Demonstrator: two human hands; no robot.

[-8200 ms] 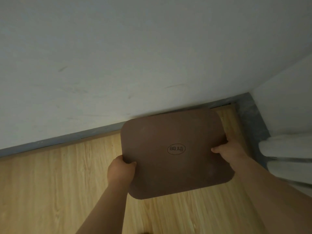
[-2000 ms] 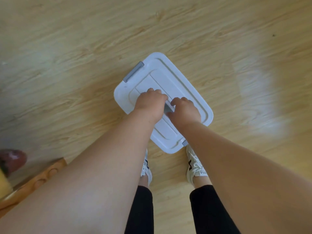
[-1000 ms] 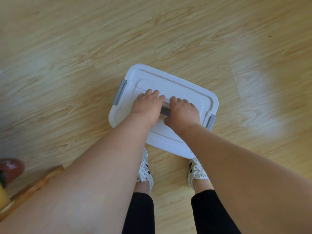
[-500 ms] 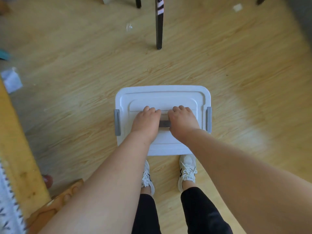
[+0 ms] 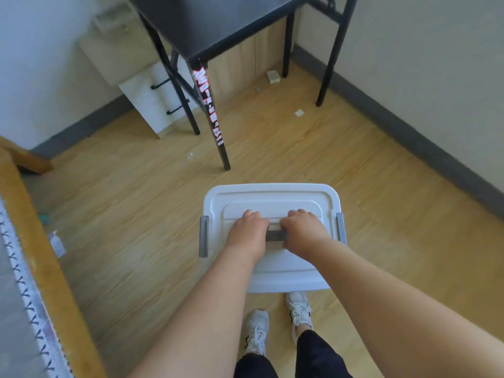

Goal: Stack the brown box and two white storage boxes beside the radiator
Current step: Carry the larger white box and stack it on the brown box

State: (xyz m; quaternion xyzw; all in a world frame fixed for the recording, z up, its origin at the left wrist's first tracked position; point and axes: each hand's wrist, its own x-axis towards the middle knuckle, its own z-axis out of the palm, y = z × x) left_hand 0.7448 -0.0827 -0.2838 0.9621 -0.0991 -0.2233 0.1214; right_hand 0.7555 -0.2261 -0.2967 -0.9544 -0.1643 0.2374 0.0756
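Head view, carrying stage. The left hand and right hand sit side by side, each with fingers curled round the grey carry handle at the centre of the lid of a white storage box. No fingers are free or extended. The box lies level and square to the body. Its near edge overlaps the toes of the white sneakers, which suggests it hangs clear of the wooden floor rather than resting on it. Grey side latches flank the lid; whether they are engaged cannot be told. Ahead stands a black table whose nearest leg carries a red-and-white label, with a white panel leaning on the wall behind. Small scraps lie on the floor, and a wooden bed frame borders the left. Neither the radiator nor the brown box is in view. Probable hazards: the whole load appears to hang from the lid, so an unfastened latch could let the tub drop away. The box hides the ground just ahead of the feet, making a trip on the scraps or a knock against the table leg possible. A single central grip may also let the box swing or tilt when turning.
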